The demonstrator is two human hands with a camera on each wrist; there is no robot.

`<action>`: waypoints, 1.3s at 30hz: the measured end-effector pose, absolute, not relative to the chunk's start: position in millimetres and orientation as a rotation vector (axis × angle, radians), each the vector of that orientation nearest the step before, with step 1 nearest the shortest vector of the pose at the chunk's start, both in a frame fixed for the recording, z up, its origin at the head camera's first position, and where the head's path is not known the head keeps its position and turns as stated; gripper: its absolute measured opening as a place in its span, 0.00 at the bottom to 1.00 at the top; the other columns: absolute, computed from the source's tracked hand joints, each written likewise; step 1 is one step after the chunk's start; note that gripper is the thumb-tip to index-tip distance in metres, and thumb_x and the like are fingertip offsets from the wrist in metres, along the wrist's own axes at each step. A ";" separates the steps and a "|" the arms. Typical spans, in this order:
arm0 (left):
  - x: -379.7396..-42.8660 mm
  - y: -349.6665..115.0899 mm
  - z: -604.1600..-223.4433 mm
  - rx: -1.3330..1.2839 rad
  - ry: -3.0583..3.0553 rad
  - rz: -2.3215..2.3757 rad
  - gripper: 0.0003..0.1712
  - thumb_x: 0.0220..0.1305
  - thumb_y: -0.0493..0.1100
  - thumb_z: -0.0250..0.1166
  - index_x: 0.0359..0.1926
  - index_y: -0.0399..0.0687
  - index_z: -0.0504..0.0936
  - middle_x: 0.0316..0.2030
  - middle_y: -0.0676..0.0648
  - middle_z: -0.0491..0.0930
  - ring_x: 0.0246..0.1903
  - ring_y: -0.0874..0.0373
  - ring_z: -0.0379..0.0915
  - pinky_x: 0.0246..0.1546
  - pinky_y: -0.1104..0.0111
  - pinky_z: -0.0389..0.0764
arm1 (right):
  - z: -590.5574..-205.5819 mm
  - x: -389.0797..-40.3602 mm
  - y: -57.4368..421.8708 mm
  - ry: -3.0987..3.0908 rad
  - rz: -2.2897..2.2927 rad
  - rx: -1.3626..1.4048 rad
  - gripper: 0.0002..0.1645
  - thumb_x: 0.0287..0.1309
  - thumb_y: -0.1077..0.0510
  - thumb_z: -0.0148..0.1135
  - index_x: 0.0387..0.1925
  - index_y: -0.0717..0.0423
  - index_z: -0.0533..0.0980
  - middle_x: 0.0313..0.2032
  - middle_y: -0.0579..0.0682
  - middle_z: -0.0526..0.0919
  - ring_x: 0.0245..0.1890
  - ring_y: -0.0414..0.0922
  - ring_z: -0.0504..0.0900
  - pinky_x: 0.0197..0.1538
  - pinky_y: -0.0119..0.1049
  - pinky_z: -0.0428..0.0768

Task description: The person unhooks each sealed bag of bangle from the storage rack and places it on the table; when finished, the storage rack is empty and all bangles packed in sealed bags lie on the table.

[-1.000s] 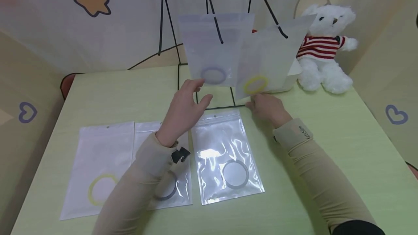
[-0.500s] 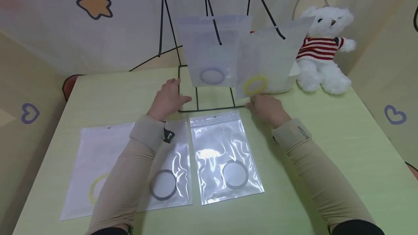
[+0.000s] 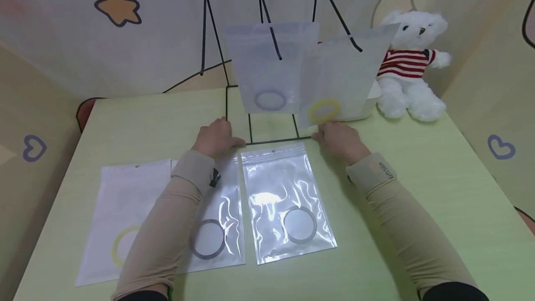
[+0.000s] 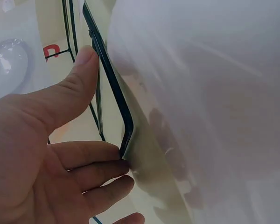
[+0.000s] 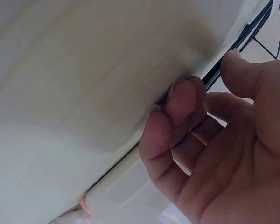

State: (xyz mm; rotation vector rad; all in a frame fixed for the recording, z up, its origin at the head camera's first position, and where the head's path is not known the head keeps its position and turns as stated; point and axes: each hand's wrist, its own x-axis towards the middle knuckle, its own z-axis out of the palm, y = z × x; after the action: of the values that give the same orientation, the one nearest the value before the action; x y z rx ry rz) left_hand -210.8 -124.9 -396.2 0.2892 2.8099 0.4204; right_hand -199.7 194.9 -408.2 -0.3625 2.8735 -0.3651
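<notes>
A black wire rack point(image 3: 277, 140) stands toward the back of the table, with several upright hooks. From two hooks hang zip bags: the middle one point(image 3: 267, 75) has a pale purple ring printed or held near its bottom, the right one point(image 3: 347, 75) a yellow ring. My left hand point(image 3: 215, 138) touches the rack's front left corner, thumb extended along the wire and fingers loosely bent in the left wrist view. At the front right corner, my right hand point(image 3: 340, 140) holds the base wire, its fingers curled and thumb against the black bar point(image 5: 213, 77).
Flat on the table point(image 3: 418, 208) lie a white bag with a yellow ring point(image 3: 125, 199), a glossy bag with a dark ring point(image 3: 230, 194) and another glossy bag point(image 3: 276, 185) with a grey ring. A white teddy bear point(image 3: 405, 68) sits at the back right.
My left hand has left the hanging bag's lower edge, moved left and then down toward me onto the rack's front left corner. My right hand stays at the right corner.
</notes>
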 end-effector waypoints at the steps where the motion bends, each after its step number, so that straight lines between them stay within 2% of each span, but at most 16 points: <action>1: -210.9 -124.9 -395.7 0.288 2.812 0.428 0.30 0.59 0.60 0.67 0.18 0.43 0.67 0.44 0.38 0.76 0.31 0.51 0.68 0.44 0.48 0.77 | -408.1 -200.1 195.0 2.874 -0.363 -0.362 0.19 0.72 0.47 0.50 0.27 0.55 0.69 0.29 0.54 0.75 0.31 0.52 0.75 0.35 0.49 0.75; 4: -212.1 -125.1 -395.8 0.282 2.830 0.446 0.28 0.56 0.59 0.70 0.22 0.40 0.72 0.47 0.36 0.76 0.34 0.48 0.71 0.41 0.50 0.78 | -408.0 -200.7 195.4 2.864 -0.360 -0.362 0.19 0.72 0.47 0.49 0.29 0.56 0.70 0.30 0.55 0.75 0.32 0.52 0.75 0.35 0.49 0.75; 7: -214.1 -126.0 -397.0 0.274 2.841 0.469 0.35 0.54 0.58 0.72 0.43 0.28 0.77 0.60 0.29 0.68 0.52 0.40 0.71 0.50 0.45 0.76 | -408.4 -200.7 196.0 2.853 -0.352 -0.366 0.19 0.73 0.47 0.48 0.32 0.57 0.71 0.30 0.55 0.75 0.32 0.52 0.75 0.36 0.48 0.75; 9: -215.3 -126.9 -398.0 0.265 2.820 0.480 0.46 0.55 0.58 0.72 0.59 0.23 0.69 0.68 0.27 0.57 0.64 0.36 0.61 0.57 0.42 0.70 | -408.8 -200.6 196.8 2.846 -0.353 -0.371 0.19 0.73 0.47 0.47 0.33 0.57 0.71 0.30 0.54 0.74 0.31 0.51 0.74 0.35 0.47 0.75; 11: -216.4 -130.1 -400.0 0.258 2.790 0.478 0.53 0.58 0.58 0.70 0.68 0.23 0.57 0.71 0.28 0.49 0.69 0.36 0.51 0.60 0.42 0.66 | -408.2 -200.2 195.7 2.833 -0.368 -0.369 0.19 0.72 0.46 0.48 0.34 0.57 0.71 0.29 0.55 0.74 0.31 0.51 0.74 0.35 0.47 0.74; 13: -216.9 -132.6 -401.6 0.256 2.764 0.467 0.54 0.60 0.59 0.68 0.69 0.24 0.54 0.72 0.28 0.48 0.70 0.36 0.49 0.61 0.43 0.65 | -406.8 -198.6 195.2 2.823 -0.401 -0.373 0.20 0.72 0.46 0.49 0.42 0.60 0.72 0.35 0.58 0.78 0.37 0.55 0.77 0.40 0.51 0.76; 16: -217.1 -134.8 -403.6 0.273 2.752 0.446 0.54 0.61 0.60 0.66 0.70 0.24 0.54 0.71 0.28 0.48 0.69 0.36 0.50 0.61 0.44 0.66 | -403.9 -195.1 196.7 2.793 -0.455 -0.380 0.30 0.71 0.45 0.51 0.59 0.66 0.66 0.49 0.66 0.78 0.50 0.61 0.77 0.52 0.57 0.75; 18: -216.7 -134.6 -403.3 0.282 2.748 0.440 0.53 0.62 0.60 0.65 0.69 0.24 0.54 0.72 0.28 0.48 0.69 0.35 0.49 0.62 0.44 0.64 | -401.3 -191.6 198.7 2.782 -0.487 -0.403 0.37 0.70 0.46 0.52 0.66 0.70 0.59 0.52 0.68 0.76 0.54 0.63 0.76 0.56 0.58 0.73; 19: -216.5 -134.3 -403.3 0.283 2.746 0.438 0.53 0.62 0.60 0.65 0.70 0.24 0.54 0.72 0.28 0.47 0.70 0.35 0.47 0.63 0.44 0.62 | -399.8 -189.6 200.2 2.764 -0.503 -0.406 0.40 0.71 0.45 0.51 0.68 0.73 0.55 0.49 0.69 0.77 0.50 0.62 0.77 0.54 0.57 0.74; 20: -216.4 -133.9 -403.1 0.282 2.743 0.436 0.53 0.63 0.60 0.64 0.70 0.24 0.54 0.72 0.29 0.46 0.71 0.36 0.46 0.64 0.44 0.60 | -398.0 -187.3 201.5 2.749 -0.519 -0.408 0.41 0.71 0.45 0.50 0.68 0.75 0.54 0.47 0.68 0.77 0.46 0.60 0.79 0.52 0.56 0.75; 21: -216.4 -133.5 -403.1 0.280 2.742 0.430 0.53 0.63 0.61 0.64 0.70 0.24 0.53 0.72 0.29 0.45 0.71 0.36 0.44 0.65 0.43 0.58 | -395.7 -184.9 202.8 2.735 -0.538 -0.418 0.39 0.71 0.45 0.50 0.64 0.77 0.59 0.43 0.66 0.77 0.40 0.58 0.79 0.48 0.54 0.76; 25: -215.8 -132.3 -404.5 0.257 2.731 0.399 0.53 0.65 0.61 0.61 0.72 0.26 0.49 0.74 0.31 0.41 0.73 0.38 0.38 0.67 0.43 0.52 | -380.6 -172.1 206.9 2.695 -0.582 -0.433 0.38 0.71 0.44 0.49 0.61 0.76 0.65 0.37 0.61 0.79 0.31 0.51 0.77 0.42 0.50 0.76; 27: -215.1 -131.3 -405.4 0.245 2.723 0.376 0.54 0.66 0.61 0.60 0.72 0.27 0.46 0.74 0.32 0.39 0.73 0.39 0.36 0.68 0.44 0.51 | -370.1 -165.3 209.6 2.688 -0.604 -0.441 0.34 0.71 0.43 0.50 0.57 0.73 0.72 0.35 0.58 0.81 0.32 0.49 0.77 0.43 0.49 0.76; 30: -214.2 -130.3 -405.6 0.236 2.708 0.362 0.54 0.67 0.61 0.58 0.73 0.27 0.43 0.74 0.32 0.37 0.73 0.40 0.34 0.68 0.44 0.49 | -351.8 -156.1 215.9 2.685 -0.655 -0.427 0.33 0.70 0.40 0.50 0.55 0.66 0.76 0.35 0.54 0.82 0.33 0.47 0.76 0.43 0.46 0.75; 35: -213.9 -130.8 -403.8 0.245 2.702 0.376 0.54 0.67 0.60 0.58 0.73 0.26 0.43 0.74 0.32 0.37 0.73 0.40 0.33 0.68 0.43 0.49 | -314.9 -145.1 228.7 2.683 -0.777 -0.413 0.33 0.69 0.37 0.49 0.54 0.59 0.79 0.46 0.55 0.83 0.41 0.49 0.81 0.45 0.47 0.77; 39: -213.8 -131.2 -399.8 0.250 2.702 0.391 0.53 0.67 0.60 0.59 0.73 0.27 0.44 0.74 0.32 0.37 0.73 0.40 0.33 0.68 0.43 0.49 | -290.9 -143.0 237.6 2.861 -0.899 -0.358 0.26 0.68 0.38 0.52 0.46 0.56 0.80 0.37 0.52 0.83 0.35 0.45 0.80 0.35 0.39 0.75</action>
State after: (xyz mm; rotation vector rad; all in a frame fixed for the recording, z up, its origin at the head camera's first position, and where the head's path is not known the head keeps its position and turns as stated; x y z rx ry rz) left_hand -213.8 -131.2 -399.8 0.2496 2.7024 0.3908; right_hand -143.0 237.6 -290.9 -0.3578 2.8613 -0.8989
